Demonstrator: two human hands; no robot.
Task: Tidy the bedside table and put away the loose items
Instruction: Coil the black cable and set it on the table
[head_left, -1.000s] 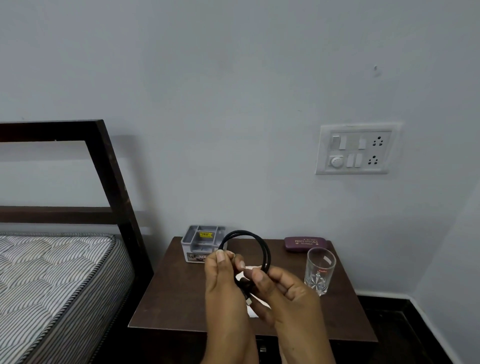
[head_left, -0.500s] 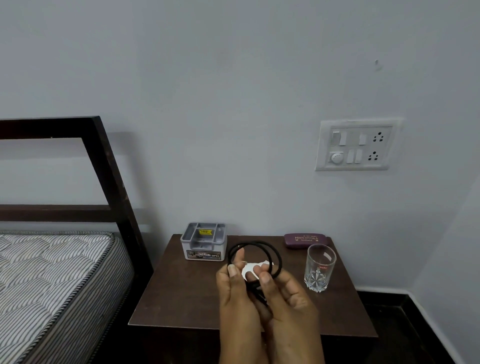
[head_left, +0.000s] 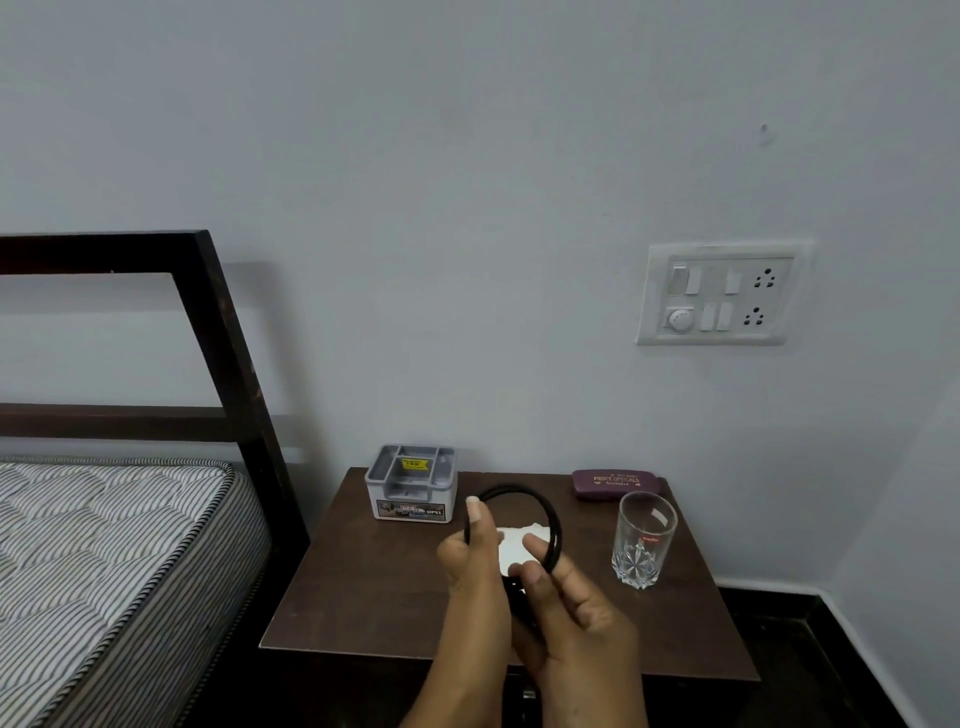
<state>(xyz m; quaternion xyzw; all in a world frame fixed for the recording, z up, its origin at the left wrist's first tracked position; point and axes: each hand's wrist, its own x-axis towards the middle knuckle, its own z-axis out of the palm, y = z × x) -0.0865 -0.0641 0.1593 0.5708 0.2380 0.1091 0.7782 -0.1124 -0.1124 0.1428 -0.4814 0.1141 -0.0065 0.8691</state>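
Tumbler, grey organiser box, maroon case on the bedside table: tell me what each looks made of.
Tumbler: clear glass, glossy, with a cut star pattern in its thick base. Grey organiser box: likely moulded plastic, matte, with thin dividers and printed stickers. Maroon case: smooth shell with a slight sheen and pale lettering; plastic or leatherette, cannot tell.

Left hand (head_left: 475, 561) and right hand (head_left: 576, 618) meet, fingers (head_left: 474, 512) curled, pinching the coiled cable (head_left: 557, 532).
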